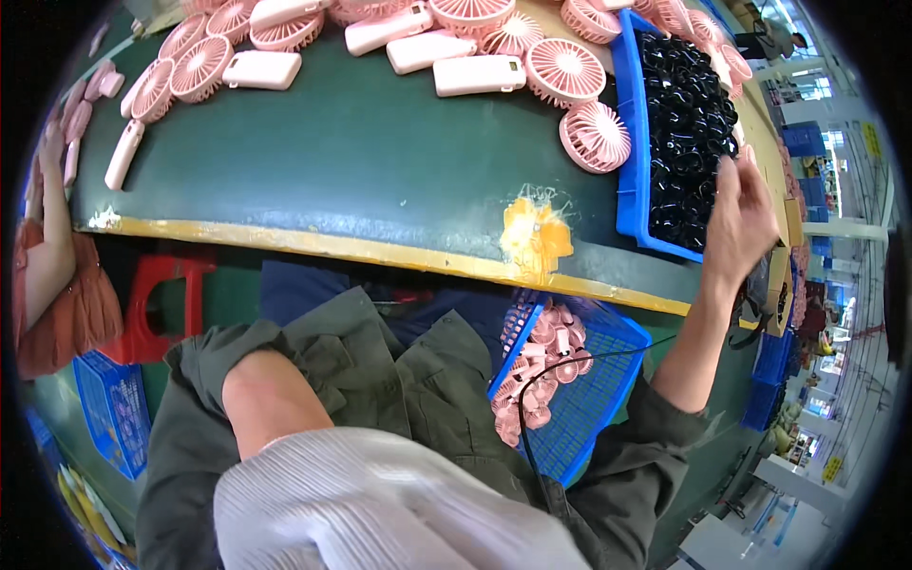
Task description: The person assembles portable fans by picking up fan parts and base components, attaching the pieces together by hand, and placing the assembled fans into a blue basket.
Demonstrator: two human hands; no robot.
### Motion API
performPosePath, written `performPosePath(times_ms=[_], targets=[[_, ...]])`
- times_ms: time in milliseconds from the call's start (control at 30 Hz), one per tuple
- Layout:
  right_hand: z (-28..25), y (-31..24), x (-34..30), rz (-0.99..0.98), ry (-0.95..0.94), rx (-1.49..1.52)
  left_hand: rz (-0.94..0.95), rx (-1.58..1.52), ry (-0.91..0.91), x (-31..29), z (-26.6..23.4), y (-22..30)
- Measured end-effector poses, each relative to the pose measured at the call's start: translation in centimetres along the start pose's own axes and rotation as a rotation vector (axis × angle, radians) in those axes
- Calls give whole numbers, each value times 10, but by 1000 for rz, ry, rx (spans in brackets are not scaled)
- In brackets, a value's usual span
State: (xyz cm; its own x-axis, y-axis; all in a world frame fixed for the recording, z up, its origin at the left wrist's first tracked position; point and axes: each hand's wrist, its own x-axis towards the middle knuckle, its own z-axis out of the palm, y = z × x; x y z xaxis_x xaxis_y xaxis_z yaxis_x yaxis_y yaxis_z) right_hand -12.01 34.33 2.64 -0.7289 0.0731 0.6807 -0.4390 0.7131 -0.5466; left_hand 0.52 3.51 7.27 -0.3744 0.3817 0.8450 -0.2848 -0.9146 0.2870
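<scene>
Dark green and edged in yellow, the workbench (399, 180) curves across the view in front of you. On it, toward your right, the small black pieces (679, 123) lie heaped in a blue tray (631, 195). They look glossy and looped, too jumbled to make out singly. Judging by that shine, expect them to be light, fairly stiff and a little slippery, with loops that could catch on one another; pinch one by its rim with your fingertips and ease it free rather than scooping. They seem unlikely to break under a normal grip.

Your right hand (746, 223) is at the tray's right side, fingers bent and drawn narrow at the edge of the heap; you can't tell from this angle whether they hold a piece. Your left hand is out of sight: the left forearm (275, 399) disappears under a pale ribbed cloth (380, 484), so its state can't be told.

Just left of the tray lie pink fans (565, 71), whose thin-ribbed cages probably want gentler handling; take those by the solid handle. Below the bench, a blue basket (589, 432) holds more pink parts (541, 380), with a black cable (522, 413) passing across. At far left, beside a red stool (142, 309), another person's arm (55, 242) shows.
</scene>
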Motion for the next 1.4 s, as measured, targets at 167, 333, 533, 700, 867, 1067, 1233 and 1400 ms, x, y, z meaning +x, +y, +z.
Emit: performPosePath(times_ms=[167, 333, 533, 700, 867, 1067, 1233, 1400], targets=[[22, 22, 39, -258, -202, -526, 70, 177, 71, -8, 9, 6], [37, 21, 49, -509, -451, -994, 188, 637, 518, -33, 25, -10], [34, 39, 64, -504, -677, -1244, -295, 1728, 672, -46, -92, 7], [43, 64, 63, -648, -587, -1116, -772, 2452, 395, -52, -176, 14], [31, 52, 56, -390, -677, -1073, -1174, 2399, 239, -9, -194, 8], [33, 41, 67, -286, -680, -1000, -1409, 1896, 318, 14, -189, 20], [28, 56, 70, -42, -375, -542, -1165, 2397, -153, -8, -167, 18], [43, 46, 68, -202, -462, -900, -1024, 2329, -420, -25, -159, 27]])
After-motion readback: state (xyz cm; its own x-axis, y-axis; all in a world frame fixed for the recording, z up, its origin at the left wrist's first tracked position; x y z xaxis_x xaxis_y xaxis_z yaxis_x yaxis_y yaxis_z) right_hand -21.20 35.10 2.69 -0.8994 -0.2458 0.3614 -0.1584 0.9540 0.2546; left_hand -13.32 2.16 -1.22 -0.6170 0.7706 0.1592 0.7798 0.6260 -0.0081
